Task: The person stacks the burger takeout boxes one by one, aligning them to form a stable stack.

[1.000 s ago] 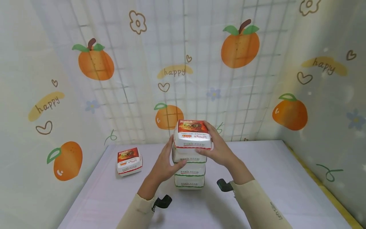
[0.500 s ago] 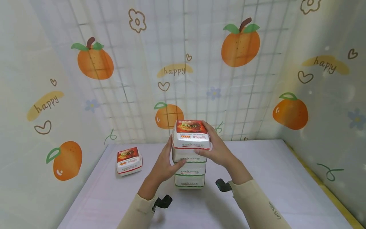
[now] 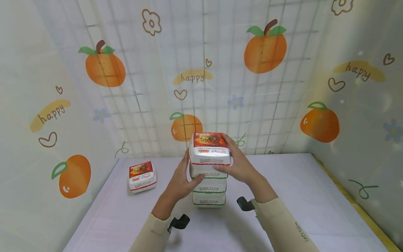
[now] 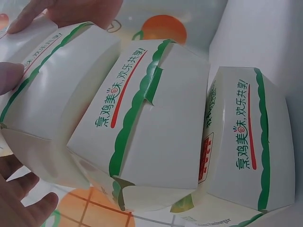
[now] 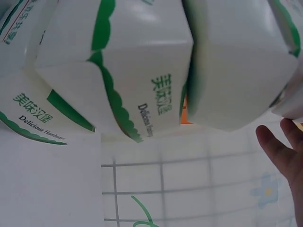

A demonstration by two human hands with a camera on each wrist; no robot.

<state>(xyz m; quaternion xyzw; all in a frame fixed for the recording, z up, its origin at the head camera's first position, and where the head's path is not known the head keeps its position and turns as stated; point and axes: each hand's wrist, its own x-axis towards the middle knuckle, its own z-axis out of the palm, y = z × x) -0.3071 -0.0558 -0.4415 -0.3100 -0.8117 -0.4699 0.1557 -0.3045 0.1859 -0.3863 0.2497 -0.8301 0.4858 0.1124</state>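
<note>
In the head view, a red-edged hamburger box sits on top of a column of three green-edged hamburger boxes. My right hand grips the red-edged box at its right side, its thumb low on the front. My left hand holds the column from the left near its top, thumb across the front of an upper green-edged box and fingers along the left side. Up close in the left wrist view, the green-edged boxes look slightly out of line with one another. The column's back is hidden.
Another red-edged hamburger box stands alone to the left on the white tabletop. A curtain printed with oranges hangs behind and at both sides. Black wrist camera mounts stick out near the sleeves.
The top red-edged box has shifted slightly to the left on the column, with my right hand moving along. My left hand has barely moved.
</note>
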